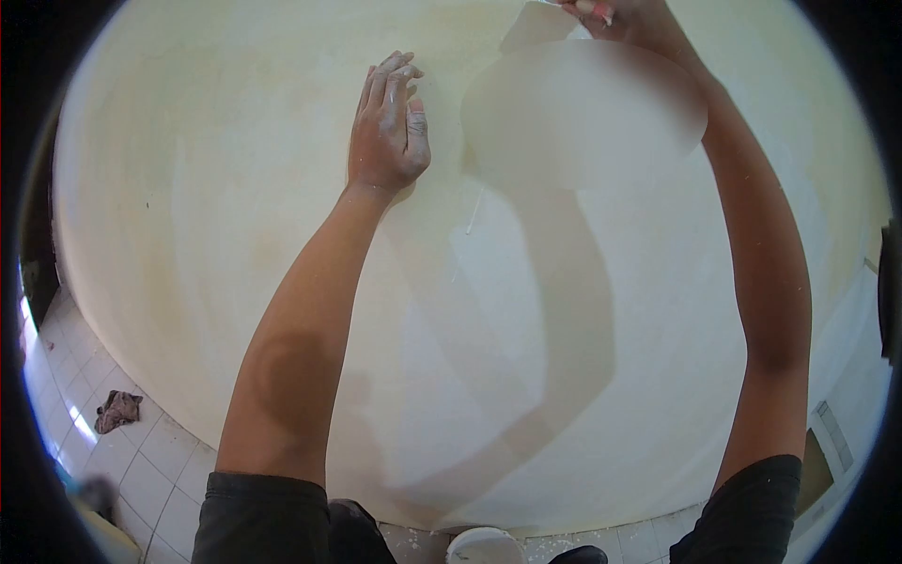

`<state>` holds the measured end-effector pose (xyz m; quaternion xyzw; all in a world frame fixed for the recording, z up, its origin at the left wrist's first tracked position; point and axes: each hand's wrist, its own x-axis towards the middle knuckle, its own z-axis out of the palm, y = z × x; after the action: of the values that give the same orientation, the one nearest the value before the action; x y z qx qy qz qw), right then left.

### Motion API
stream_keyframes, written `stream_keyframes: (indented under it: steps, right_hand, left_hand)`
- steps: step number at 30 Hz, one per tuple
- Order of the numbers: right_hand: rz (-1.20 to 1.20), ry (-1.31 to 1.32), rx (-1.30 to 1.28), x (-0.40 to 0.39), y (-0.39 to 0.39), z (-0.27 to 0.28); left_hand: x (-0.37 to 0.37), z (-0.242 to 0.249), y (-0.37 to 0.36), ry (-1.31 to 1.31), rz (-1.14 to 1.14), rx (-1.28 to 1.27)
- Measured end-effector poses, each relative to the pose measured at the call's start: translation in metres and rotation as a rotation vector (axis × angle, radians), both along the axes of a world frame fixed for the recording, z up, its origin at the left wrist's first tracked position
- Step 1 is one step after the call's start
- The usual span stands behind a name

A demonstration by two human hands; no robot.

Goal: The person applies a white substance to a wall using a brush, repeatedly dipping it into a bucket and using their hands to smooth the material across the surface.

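The background is a broad, pale cream-yellow wall (451,395) with whiter patches and faint yellow stains, its surface curved by the lens. White square floor tiles (171,446) show along the near edge and at the near left, with white specks scattered over the near part.

The left hand (390,127) rests against the wall, left of centre, fingers extended toward the far edge. It grasps nothing visible; pale, dusty residue marks its fingers and thumb.

The right hand (639,21) is at the far right of centre, partly cut off by the frame. It is closed around the reddish-orange handle (598,11) of a flat, pale-bladed hand tool (537,28). The blade lies at the wall, to the left of the grip; exact edge contact cannot be determined. A blurred oval hides the area just nearer than the blade.

A thin white streak (474,211) marks the wall between the arms, and an arm's shadow (573,282) falls across the surface. A round white container (484,547) stands at the near edge, near the centre, partly out of frame. A crumpled, brownish patterned cloth (119,412) lies on the tiles at the left.
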<state>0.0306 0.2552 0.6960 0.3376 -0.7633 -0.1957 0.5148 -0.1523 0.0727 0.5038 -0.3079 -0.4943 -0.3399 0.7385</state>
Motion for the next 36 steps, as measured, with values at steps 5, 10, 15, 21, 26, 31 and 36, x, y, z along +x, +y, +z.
stream_keyframes:
  steps: [5, 10, 15, 21, 26, 31, 36]
  right_hand:
    - [0.040, 0.207, 0.421, -0.063, 0.042, -0.091]
    - [0.118, 0.134, 0.537, -0.045, 0.047, -0.186]
    - [0.091, -0.194, 0.528, -0.018, 0.048, -0.216]
    - [0.328, -0.715, -0.096, -0.023, 0.040, -0.146]
    - [0.353, -0.281, 0.000, -0.042, 0.031, -0.029]
    - [0.264, 0.123, -0.063, -0.028, 0.009, 0.050]
    - [0.075, 0.344, 0.109, -0.050, 0.028, 0.053]
  left_hand:
    - [0.000, 0.000, 0.000, 0.001, -0.052, 0.001]
    - [-0.006, -0.001, -0.001, 0.057, 0.108, -0.008]
    - [-0.007, 0.001, 0.005, 0.082, 0.086, -0.017]
    - [-0.002, 0.001, 0.013, 0.056, 0.052, -0.021]
    - [0.001, 0.003, 0.017, 0.046, 0.004, -0.027]
    - [0.001, 0.003, 0.018, 0.035, 0.017, -0.037]
    - [0.001, 0.003, 0.018, 0.027, 0.007, -0.035]
